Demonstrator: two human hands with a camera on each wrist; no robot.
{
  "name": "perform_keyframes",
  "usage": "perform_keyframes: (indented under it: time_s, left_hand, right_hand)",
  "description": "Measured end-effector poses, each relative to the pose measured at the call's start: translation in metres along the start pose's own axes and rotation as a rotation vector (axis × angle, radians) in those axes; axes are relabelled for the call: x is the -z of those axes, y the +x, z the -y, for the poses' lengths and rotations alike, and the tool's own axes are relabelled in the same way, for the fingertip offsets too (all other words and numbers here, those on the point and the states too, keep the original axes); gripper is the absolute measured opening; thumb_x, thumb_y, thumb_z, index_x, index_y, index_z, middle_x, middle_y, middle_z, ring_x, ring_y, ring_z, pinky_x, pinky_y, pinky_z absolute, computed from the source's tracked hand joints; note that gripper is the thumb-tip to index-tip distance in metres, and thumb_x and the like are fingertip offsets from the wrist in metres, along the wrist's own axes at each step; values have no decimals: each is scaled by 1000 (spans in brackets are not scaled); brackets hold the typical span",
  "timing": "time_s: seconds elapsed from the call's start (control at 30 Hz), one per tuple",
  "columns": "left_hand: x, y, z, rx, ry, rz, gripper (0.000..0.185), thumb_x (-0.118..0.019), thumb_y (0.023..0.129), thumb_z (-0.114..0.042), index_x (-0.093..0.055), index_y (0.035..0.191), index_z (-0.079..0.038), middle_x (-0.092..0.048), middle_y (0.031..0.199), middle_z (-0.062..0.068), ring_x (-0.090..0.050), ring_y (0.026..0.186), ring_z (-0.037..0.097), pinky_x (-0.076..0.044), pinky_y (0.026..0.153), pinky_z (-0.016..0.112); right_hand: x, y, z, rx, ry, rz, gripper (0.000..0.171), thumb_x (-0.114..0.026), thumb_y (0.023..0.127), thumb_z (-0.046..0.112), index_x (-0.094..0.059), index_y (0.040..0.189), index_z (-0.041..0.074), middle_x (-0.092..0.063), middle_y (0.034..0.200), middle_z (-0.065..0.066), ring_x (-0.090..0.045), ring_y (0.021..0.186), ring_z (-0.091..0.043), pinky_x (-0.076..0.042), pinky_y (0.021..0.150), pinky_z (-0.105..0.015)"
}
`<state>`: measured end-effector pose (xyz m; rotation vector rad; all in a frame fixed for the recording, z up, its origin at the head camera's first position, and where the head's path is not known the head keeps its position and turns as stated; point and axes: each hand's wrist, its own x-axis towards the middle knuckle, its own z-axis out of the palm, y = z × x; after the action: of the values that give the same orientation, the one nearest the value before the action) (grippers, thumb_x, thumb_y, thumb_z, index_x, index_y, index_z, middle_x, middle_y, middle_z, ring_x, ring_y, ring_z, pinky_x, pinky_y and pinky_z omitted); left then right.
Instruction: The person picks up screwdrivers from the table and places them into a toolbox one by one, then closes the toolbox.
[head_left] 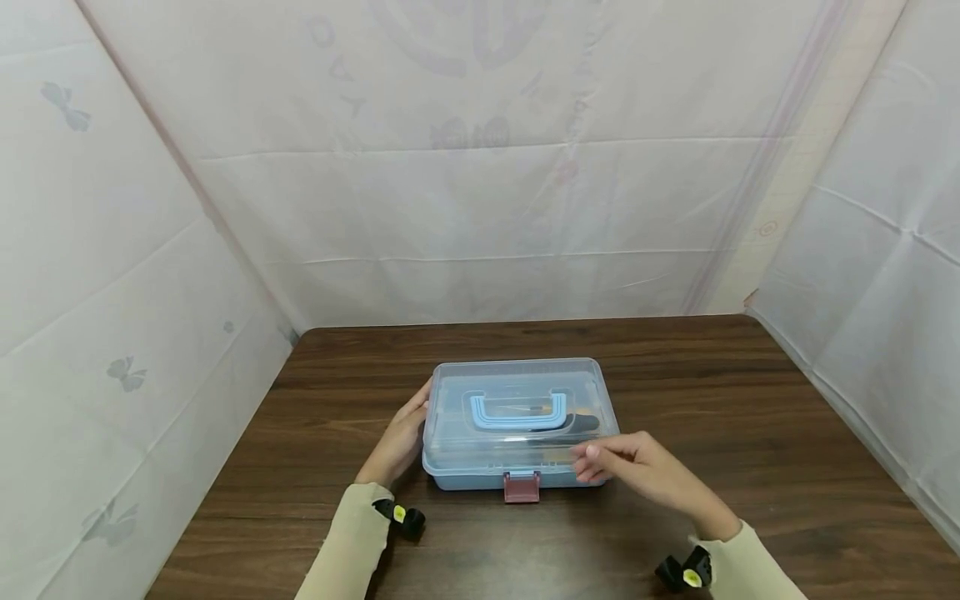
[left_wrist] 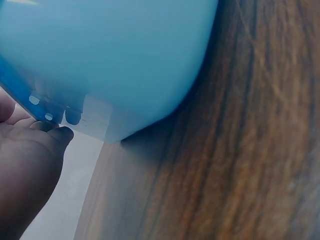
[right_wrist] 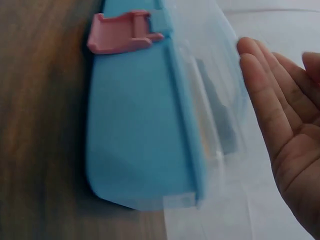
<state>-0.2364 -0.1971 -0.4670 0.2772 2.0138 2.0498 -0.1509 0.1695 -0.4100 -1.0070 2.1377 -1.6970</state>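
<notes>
A plastic box [head_left: 517, 417] with a pale blue base and a clear lid sits on the dark wooden table [head_left: 750, 400]. It has a blue handle [head_left: 517, 411] folded flat on top and a pink latch [head_left: 521, 487] at its front. A dark item [head_left: 581, 422] shows dimly through the lid. My left hand [head_left: 401, 442] rests with straight fingers against the box's left side; the left wrist view shows the left hand's [left_wrist: 25, 165] fingertips at the lid's edge on the box [left_wrist: 110, 55]. My right hand [head_left: 637, 467] hovers at the front right corner. In the right wrist view the right hand [right_wrist: 285, 125] is flat beside the box [right_wrist: 135, 125], holding nothing, with the latch [right_wrist: 120, 37] farther off.
White cloth walls [head_left: 480, 208] close in the table at the back and on both sides. Small black and yellow wrist devices [head_left: 401, 517] [head_left: 686, 573] sit at my cuffs. Bare wood [head_left: 787, 467] lies right of the box and also behind it.
</notes>
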Motion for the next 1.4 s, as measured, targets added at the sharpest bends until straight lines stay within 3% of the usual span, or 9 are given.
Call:
perform_keyframes:
  time_s: [0.53, 0.83, 1.4]
  left_hand:
    - [-1, 0, 0, 20, -5, -22, 50, -29, 105, -21, -21, 154, -22, -13, 162, -4, -4, 150, 19, -7, 121, 48]
    - [-1, 0, 1, 17, -11, -24, 50, -30, 105, -21, -21, 154, -22, -13, 162, -4, -4, 150, 19, -7, 121, 48]
    - [0, -2, 1, 4, -12, -13, 50, -30, 105, -23, -20, 155, -22, -12, 162, -4, -3, 150, 19, -5, 121, 47]
  right_hand:
    - [-33, 1, -25, -193, 74, 168, 42, -41, 104, 17, -52, 126, -17, -65, 110, -32, -70, 95, -16, -56, 83, -40]
    - [-41, 4, -39, -290, 109, 151, 49, -43, 103, 21, -45, 132, -18, -66, 110, -28, -70, 93, -19, -58, 81, -32]
    - [-48, 8, -47, -337, 120, 136, 49, -42, 103, 20, -41, 135, -17, -66, 111, -25, -69, 97, -30, -58, 80, -30]
